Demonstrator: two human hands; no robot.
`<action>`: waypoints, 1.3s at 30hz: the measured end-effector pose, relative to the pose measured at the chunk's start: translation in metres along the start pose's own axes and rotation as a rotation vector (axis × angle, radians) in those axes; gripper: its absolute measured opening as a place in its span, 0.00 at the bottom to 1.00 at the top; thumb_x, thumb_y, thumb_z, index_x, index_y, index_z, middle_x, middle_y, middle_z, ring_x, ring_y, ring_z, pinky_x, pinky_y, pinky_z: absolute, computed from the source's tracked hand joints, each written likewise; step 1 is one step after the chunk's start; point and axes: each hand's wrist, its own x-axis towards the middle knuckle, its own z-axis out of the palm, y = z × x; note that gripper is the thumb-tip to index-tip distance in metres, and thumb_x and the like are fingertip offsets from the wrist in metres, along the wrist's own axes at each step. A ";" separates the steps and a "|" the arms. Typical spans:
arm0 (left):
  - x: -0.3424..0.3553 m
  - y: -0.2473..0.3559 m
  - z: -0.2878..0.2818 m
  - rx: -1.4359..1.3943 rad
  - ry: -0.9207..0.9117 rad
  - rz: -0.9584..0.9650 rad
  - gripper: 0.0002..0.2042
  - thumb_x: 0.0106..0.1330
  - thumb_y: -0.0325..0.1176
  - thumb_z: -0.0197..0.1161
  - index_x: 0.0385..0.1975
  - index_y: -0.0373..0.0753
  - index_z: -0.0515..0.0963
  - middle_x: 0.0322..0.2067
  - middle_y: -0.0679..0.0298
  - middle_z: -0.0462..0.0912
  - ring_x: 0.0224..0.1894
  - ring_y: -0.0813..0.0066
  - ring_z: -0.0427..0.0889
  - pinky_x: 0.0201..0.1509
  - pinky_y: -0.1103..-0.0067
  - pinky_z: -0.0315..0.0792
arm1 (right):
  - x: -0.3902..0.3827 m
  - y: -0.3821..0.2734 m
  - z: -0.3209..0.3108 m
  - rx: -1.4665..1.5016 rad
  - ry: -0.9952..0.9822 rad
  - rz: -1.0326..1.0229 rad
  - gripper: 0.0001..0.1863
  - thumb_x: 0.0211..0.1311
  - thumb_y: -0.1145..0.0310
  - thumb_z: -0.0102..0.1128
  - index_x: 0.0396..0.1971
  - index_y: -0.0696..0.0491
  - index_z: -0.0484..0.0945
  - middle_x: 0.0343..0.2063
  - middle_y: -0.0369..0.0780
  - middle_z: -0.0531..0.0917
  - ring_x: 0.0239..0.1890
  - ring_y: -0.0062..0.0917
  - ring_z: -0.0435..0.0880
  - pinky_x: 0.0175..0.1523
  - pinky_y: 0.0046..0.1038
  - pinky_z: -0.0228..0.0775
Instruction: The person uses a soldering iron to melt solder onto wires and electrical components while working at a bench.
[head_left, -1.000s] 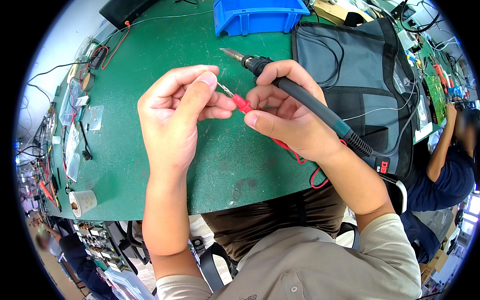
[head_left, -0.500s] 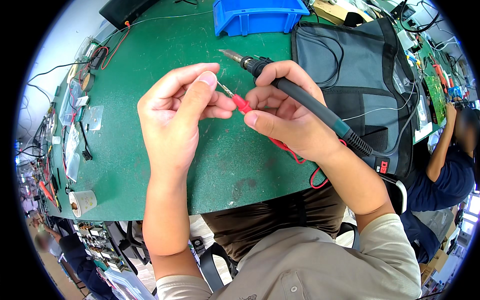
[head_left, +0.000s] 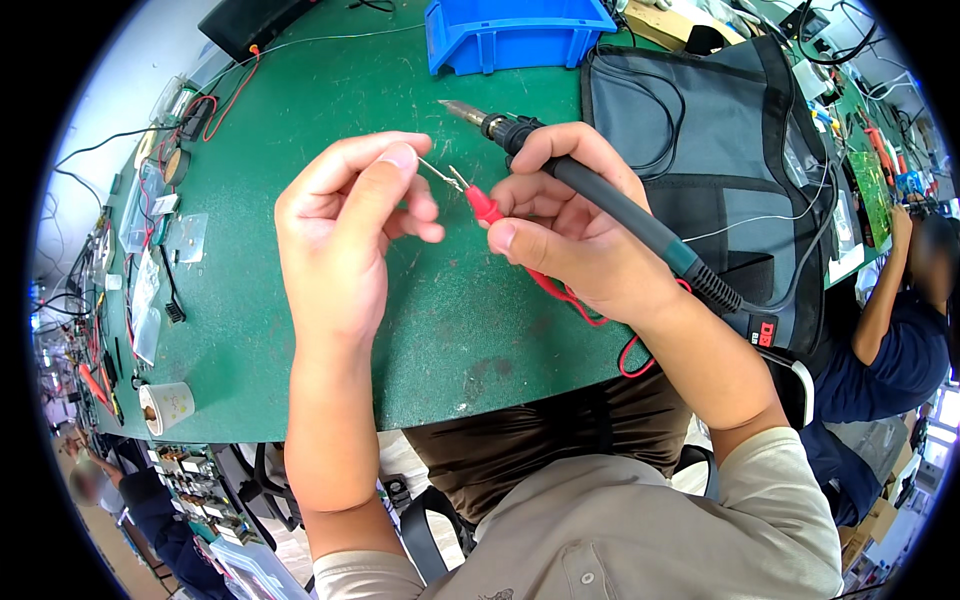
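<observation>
My left hand (head_left: 365, 200) pinches the end of a thin silvery wire (head_left: 436, 170) between thumb and forefinger, its other fingers loosely curled. The wire runs to the metal tip (head_left: 458, 178) of a red test lead (head_left: 484, 205) and looks wound round it. My right hand (head_left: 565, 205) grips the lead's red sleeve between thumb and fingers. The same hand also holds a soldering iron (head_left: 620, 220) with a dark handle, tucked under the forefinger. The iron's bit (head_left: 460, 110) points to the far left, apart from the wire. Red cable (head_left: 572, 295) trails below the right hand.
The green table (head_left: 470, 340) lies beneath both hands. A blue bin (head_left: 520, 35) stands at the far side, and a grey tool bag (head_left: 720, 130) lies to the right. Cables and small plastic bags (head_left: 148, 290) line the left, near a paper cup (head_left: 166, 407). A co-worker (head_left: 900, 330) sits at the right.
My left hand has drawn slightly left, away from the red test lead. More of the wire and the metal tip now show between the hands. The right hand has barely moved.
</observation>
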 end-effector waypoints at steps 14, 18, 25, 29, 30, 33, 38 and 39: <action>0.028 -0.034 -0.037 0.709 -0.310 -0.314 0.09 0.62 0.31 0.62 0.36 0.33 0.83 0.20 0.72 0.77 0.20 0.86 0.70 0.24 0.86 0.66 | 0.001 -0.001 -0.004 0.028 0.008 -0.118 0.20 0.57 0.84 0.63 0.45 0.56 0.65 0.35 0.44 0.82 0.40 0.23 0.83 0.46 0.25 0.77; 0.031 -0.031 -0.039 0.942 0.043 0.061 0.14 0.65 0.35 0.62 0.46 0.33 0.81 0.18 0.74 0.70 0.22 0.88 0.64 0.25 0.85 0.58 | 0.001 0.002 -0.006 0.005 -0.007 -0.145 0.20 0.58 0.82 0.63 0.47 0.55 0.65 0.36 0.44 0.82 0.39 0.26 0.84 0.46 0.26 0.77; 0.016 -0.010 -0.018 0.377 -0.252 -0.115 0.08 0.66 0.32 0.61 0.37 0.34 0.80 0.25 0.70 0.79 0.25 0.86 0.74 0.27 0.87 0.69 | -0.001 0.000 -0.008 -0.031 0.021 -0.195 0.21 0.58 0.82 0.64 0.48 0.53 0.66 0.39 0.42 0.83 0.43 0.28 0.84 0.48 0.28 0.77; -0.006 -0.009 0.003 0.105 -0.619 -0.193 0.11 0.62 0.27 0.65 0.43 0.31 0.77 0.31 0.68 0.81 0.29 0.86 0.77 0.31 0.85 0.72 | -0.002 -0.003 -0.009 0.037 0.042 -0.246 0.21 0.57 0.82 0.64 0.48 0.53 0.66 0.41 0.42 0.83 0.45 0.29 0.84 0.51 0.31 0.77; -0.009 -0.015 0.006 0.079 -0.664 -0.160 0.12 0.61 0.27 0.66 0.43 0.31 0.76 0.31 0.68 0.81 0.30 0.86 0.78 0.31 0.85 0.72 | -0.001 -0.004 -0.009 0.044 0.045 -0.248 0.21 0.57 0.82 0.64 0.48 0.53 0.66 0.41 0.42 0.83 0.45 0.29 0.84 0.51 0.31 0.77; -0.018 -0.019 0.020 0.049 -0.539 -0.173 0.11 0.63 0.27 0.66 0.42 0.32 0.76 0.29 0.69 0.80 0.28 0.84 0.78 0.30 0.85 0.72 | -0.002 -0.005 -0.011 0.032 0.036 -0.236 0.21 0.57 0.83 0.64 0.48 0.54 0.66 0.41 0.43 0.83 0.45 0.30 0.84 0.52 0.32 0.77; -0.012 -0.028 0.019 0.027 -0.400 -0.173 0.09 0.66 0.27 0.62 0.44 0.32 0.74 0.29 0.63 0.82 0.26 0.82 0.79 0.29 0.85 0.73 | -0.001 -0.017 -0.015 -0.045 0.071 -0.293 0.10 0.68 0.72 0.54 0.46 0.54 0.66 0.40 0.49 0.83 0.41 0.25 0.81 0.47 0.28 0.74; -0.011 -0.027 0.018 0.026 -0.359 -0.178 0.09 0.67 0.26 0.59 0.44 0.31 0.74 0.29 0.61 0.83 0.25 0.81 0.80 0.27 0.85 0.73 | -0.002 -0.025 -0.013 -0.081 0.121 -0.318 0.09 0.71 0.65 0.49 0.45 0.53 0.66 0.40 0.50 0.83 0.39 0.24 0.79 0.45 0.27 0.72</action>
